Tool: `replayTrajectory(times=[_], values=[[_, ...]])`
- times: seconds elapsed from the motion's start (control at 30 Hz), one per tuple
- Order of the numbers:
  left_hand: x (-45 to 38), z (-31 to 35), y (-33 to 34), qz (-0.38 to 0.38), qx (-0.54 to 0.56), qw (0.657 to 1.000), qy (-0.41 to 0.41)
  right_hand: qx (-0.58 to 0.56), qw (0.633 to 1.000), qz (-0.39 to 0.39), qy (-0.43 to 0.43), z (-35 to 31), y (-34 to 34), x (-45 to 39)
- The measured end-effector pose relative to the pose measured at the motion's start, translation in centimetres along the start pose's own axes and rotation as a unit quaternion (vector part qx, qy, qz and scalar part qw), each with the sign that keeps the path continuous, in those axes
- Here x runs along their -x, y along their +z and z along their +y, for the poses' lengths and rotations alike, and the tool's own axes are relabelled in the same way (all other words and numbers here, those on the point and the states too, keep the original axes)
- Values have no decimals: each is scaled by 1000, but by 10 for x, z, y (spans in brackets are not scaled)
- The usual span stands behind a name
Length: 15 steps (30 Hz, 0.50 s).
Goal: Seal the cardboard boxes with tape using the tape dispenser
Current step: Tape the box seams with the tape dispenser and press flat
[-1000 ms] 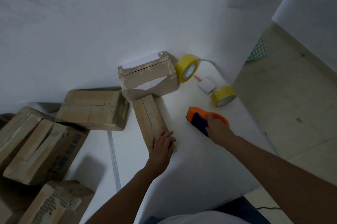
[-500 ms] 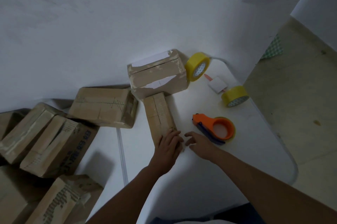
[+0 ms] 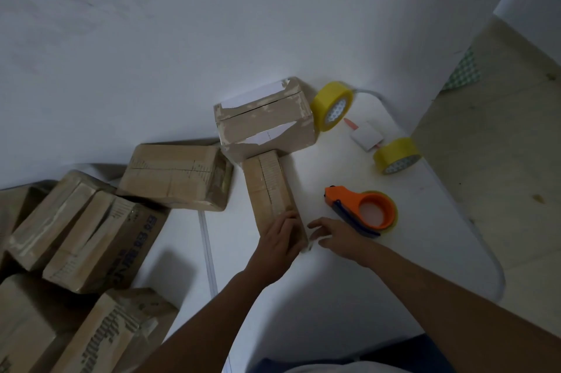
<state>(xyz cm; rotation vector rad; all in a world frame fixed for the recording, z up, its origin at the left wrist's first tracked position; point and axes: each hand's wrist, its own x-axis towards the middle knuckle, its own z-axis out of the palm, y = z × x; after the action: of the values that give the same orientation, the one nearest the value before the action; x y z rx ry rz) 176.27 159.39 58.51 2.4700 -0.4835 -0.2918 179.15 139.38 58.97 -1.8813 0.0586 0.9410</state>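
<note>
Resting flat on the near end of a narrow cardboard box (image 3: 270,190), the left hand (image 3: 280,240) is seen with fingers extended, nothing clasped. The right hand (image 3: 335,234) is held loose and empty just beside the box's near corner, fingers spread above the counter (image 3: 349,290). The tape dispenser (image 3: 362,210), orange with a dark blue handle, is laid on its side just right of that hand, not touched. Bare counter is left to the right up to the rounded edge, with floor (image 3: 501,160) beyond. The far end of the narrow box is butted against a larger taped box (image 3: 264,120) at the wall. Two yellow tape rolls (image 3: 332,105) (image 3: 396,155) are placed behind the dispenser. More boxes (image 3: 176,175) are crowded on the left.
</note>
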Motion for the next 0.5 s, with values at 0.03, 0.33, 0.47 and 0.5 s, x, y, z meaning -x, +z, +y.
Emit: replayTrajectory(times=[0.03, 0.33, 0.47, 0.5], values=[[0, -1, 0, -2, 1, 1000, -3, -3, 1000, 10, 9, 0, 0, 1], [7, -16, 5, -21, 35, 999, 15, -109, 993, -13, 38, -2, -7, 10], [9, -24, 8, -32, -15, 998, 50, -68, 998, -1, 15, -2, -6, 10], [9, -26, 9, -31, -30, 997, 59, -55, 998, 5, 10, -1, -5, 10]])
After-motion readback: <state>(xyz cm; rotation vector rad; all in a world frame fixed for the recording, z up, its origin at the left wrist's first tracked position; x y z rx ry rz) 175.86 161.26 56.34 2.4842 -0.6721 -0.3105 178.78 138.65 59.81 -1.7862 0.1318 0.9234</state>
